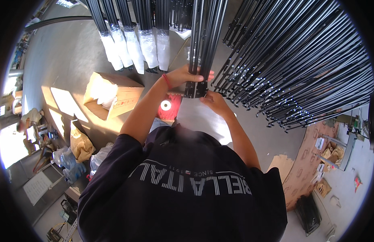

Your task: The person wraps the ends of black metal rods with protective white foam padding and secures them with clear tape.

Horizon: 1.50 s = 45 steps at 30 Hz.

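A bundle of long black metal rods (207, 40) runs from the top edge down to my hands. My left hand (183, 76) is closed around it close to its lower end, thumb across the front and fingertips showing past the far side. At that lower end, my right hand (216, 104) pinches the upper edge of a white sheet (201, 117), its thumb right beside the rod ends; some of its fingers are hidden. The sheet spreads below the bundle toward my body.
Many loose black rods (284, 68) lie in a dense row on the right. At the upper left are several bundles with white-wrapped ends (132, 48). An open cardboard box (126, 97) stands left of my left forearm. A white roll (166, 105) sits against something red.
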{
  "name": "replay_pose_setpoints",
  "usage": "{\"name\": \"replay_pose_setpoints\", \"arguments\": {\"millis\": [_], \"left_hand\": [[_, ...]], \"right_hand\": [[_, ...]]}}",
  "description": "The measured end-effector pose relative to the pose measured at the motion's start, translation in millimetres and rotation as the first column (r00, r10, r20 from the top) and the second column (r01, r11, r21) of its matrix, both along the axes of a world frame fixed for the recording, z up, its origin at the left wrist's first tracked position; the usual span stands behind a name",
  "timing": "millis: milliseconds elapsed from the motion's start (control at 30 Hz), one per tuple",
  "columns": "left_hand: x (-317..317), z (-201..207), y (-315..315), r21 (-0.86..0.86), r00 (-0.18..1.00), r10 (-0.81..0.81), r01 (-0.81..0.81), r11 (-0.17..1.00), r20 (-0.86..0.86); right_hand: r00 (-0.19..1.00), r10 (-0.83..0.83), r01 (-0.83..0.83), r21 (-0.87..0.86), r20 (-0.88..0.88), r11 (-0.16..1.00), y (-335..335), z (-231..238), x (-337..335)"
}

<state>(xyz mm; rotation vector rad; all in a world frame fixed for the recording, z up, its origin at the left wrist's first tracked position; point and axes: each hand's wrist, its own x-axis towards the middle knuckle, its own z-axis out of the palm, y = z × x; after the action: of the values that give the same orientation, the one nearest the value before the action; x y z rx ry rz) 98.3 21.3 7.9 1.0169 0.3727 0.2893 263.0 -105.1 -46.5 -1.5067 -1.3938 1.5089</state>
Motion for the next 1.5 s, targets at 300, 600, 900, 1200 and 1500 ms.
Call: {"name": "replay_pose_setpoints", "arguments": {"millis": [300,600,900,1200,1500], "left_hand": [[3.5,-5.5,-18.6,0.179,0.955,0.266,-0.241,0.954,-0.129],[-12.1,-6.6,-12.8,-0.046,0.991,0.106,-0.110,0.993,-0.087],[-10.3,4.6,-7.2,-0.011,0.977,-0.168,0.171,0.985,0.135],[2.5,7.6,-15.2,-0.120,0.983,-0.099,0.118,0.986,0.155],[5.6,-11.1,-9.5,-0.115,0.987,-0.091,0.106,0.988,0.132]], "right_hand": [[0.987,-0.095,0.104,-0.067,0.128,0.992,-0.4,36.9,-7.1],[0.906,-0.073,0.062,0.040,0.418,0.997,4.3,48.5,-28.7],[0.647,-0.517,0.135,0.583,0.561,0.801,-25.2,72.1,-53.6],[0.657,-0.500,0.144,0.557,0.564,0.818,-4.9,57.4,-81.2],[0.767,-0.489,0.115,0.661,0.415,0.742,-4.2,50.4,-73.5]]}}
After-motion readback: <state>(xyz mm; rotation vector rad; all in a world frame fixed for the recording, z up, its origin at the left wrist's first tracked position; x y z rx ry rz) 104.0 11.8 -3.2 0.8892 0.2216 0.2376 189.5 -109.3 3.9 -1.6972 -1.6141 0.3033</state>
